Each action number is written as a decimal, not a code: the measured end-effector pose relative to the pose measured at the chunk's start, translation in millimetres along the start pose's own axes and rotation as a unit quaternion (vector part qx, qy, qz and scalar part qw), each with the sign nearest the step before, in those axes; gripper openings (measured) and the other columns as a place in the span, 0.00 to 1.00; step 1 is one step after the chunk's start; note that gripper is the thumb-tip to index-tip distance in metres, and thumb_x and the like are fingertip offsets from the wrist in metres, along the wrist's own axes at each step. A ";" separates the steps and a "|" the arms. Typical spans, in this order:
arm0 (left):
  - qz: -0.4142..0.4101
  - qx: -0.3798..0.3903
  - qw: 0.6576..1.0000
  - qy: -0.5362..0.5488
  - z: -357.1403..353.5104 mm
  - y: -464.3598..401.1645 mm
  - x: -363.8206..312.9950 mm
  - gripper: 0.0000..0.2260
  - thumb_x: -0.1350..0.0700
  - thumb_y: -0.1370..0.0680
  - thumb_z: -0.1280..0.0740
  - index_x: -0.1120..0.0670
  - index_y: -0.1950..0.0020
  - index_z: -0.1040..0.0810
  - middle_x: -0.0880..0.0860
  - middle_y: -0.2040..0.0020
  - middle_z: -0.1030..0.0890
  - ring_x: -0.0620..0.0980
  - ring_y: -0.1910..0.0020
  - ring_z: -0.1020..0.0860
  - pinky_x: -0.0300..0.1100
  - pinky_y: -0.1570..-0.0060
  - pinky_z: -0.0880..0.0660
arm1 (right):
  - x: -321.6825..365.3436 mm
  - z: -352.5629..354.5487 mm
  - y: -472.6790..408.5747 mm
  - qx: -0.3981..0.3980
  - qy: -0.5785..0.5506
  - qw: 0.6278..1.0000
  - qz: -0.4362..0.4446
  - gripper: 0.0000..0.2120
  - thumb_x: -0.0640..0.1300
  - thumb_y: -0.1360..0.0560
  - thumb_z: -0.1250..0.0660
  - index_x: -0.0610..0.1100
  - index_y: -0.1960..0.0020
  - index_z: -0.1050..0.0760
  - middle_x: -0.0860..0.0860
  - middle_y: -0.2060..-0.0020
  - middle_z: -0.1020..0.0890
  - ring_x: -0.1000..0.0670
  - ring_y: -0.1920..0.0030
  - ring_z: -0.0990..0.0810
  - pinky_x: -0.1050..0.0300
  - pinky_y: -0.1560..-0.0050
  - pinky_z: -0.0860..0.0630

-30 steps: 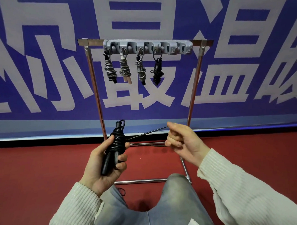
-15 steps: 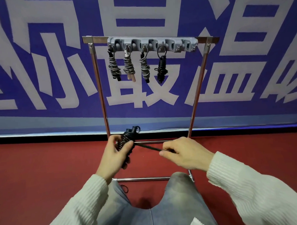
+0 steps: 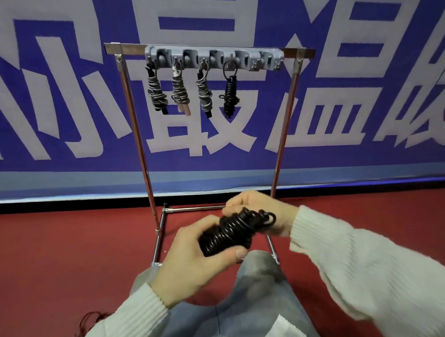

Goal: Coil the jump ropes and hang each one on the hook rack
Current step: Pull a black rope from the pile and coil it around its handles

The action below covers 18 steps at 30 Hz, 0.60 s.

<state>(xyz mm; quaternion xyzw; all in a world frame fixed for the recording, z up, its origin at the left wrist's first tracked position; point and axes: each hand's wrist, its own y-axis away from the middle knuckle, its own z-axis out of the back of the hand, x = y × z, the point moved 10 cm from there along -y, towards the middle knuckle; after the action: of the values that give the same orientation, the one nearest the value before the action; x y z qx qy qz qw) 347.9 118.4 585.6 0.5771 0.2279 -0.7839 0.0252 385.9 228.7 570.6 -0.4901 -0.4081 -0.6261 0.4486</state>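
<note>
- Black coiled jump rope (image 3: 234, 231) held low in front of the knees, tilted up to the right, well below the hook rack (image 3: 214, 58).
- Left hand (image 3: 195, 261) wrapped around the bundle's lower end, grip closed on it, thumb across the front.
- Right hand (image 3: 259, 212) behind the upper end, fingers curled on the coils near a small loop.
- Four coiled ropes hanging from the rack: three grey (image 3: 157, 92), one black (image 3: 229, 94).
- Metal stand (image 3: 135, 126) on red floor (image 3: 54, 252).

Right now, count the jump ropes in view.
5. Four hang coiled on the hook rack: grey, grey, grey, black. A fifth, black, sits in both hands.
</note>
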 end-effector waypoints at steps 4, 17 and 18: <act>0.089 -0.114 0.979 0.145 12.1 -0.7 23.8 0.19 0.48 0.28 0.24 0.64 0.51 0.21 0.62 0.69 0.21 0.58 0.74 0.25 0.48 0.72 0.29 | -36.8 -3.0 13.6 -0.153 -0.160 0.974 -0.039 0.19 0.38 0.19 0.37 0.48 0.66 0.19 0.56 0.76 0.31 0.60 0.76 0.40 0.64 0.76 0.49; 0.146 -0.137 0.971 0.135 3.0 -16.6 47.7 0.19 0.54 0.21 0.28 0.44 0.32 0.29 0.59 0.60 0.16 0.56 0.69 0.21 0.47 0.71 0.25 | -71.1 8.9 26.1 -0.303 -0.435 0.846 -0.060 0.03 0.41 0.30 0.25 0.45 0.57 0.18 0.51 0.64 0.21 0.57 0.71 0.27 0.65 0.76 0.37; 0.127 -0.137 0.974 0.125 2.1 -16.8 44.8 0.15 0.54 0.20 0.30 0.44 0.34 0.26 0.57 0.61 0.16 0.56 0.69 0.21 0.49 0.69 0.24 | -69.5 3.5 25.0 -0.305 -0.454 0.836 -0.044 0.03 0.41 0.30 0.26 0.46 0.58 0.18 0.51 0.63 0.20 0.56 0.70 0.26 0.64 0.74 0.35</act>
<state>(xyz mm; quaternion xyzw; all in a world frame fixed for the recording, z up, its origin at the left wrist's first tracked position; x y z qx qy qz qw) 326.0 142.7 550.5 0.6856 0.2588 -0.6575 0.1749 418.9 236.7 504.9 -0.8127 -0.3756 -0.4453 0.0126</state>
